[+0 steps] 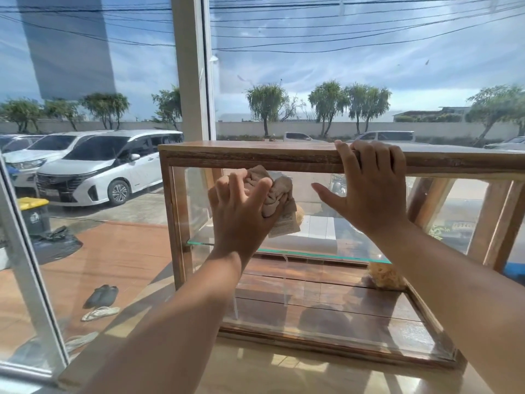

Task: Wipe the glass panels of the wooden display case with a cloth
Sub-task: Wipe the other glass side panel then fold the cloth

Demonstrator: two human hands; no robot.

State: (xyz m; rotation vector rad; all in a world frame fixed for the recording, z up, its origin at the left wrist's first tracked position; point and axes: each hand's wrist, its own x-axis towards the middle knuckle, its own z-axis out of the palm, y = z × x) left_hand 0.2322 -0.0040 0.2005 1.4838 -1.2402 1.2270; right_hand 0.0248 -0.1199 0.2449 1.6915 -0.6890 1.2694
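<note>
A wooden display case (250, 156) with glass panels stands on a pale counter in front of a large window. My left hand (241, 211) presses a bunched beige cloth (274, 191) against the upper left of the front glass panel (298, 280), fingers curled around the cloth. My right hand (369, 189) rests over the front edge of the case's wooden top, fingers hooked on top and thumb spread against the glass. Inside, a glass shelf (312, 254) holds a white box (312, 234), and a yellow sponge-like lump (385, 275) lies on the wooden floor of the case.
The pale counter (284, 373) runs under the case toward me. A white window post (193, 66) rises behind the case's left corner. Through the glass at left are parked white cars (108, 166), a yellow-lidded bin (35, 213) and sandals (100, 304) on a terracotta floor.
</note>
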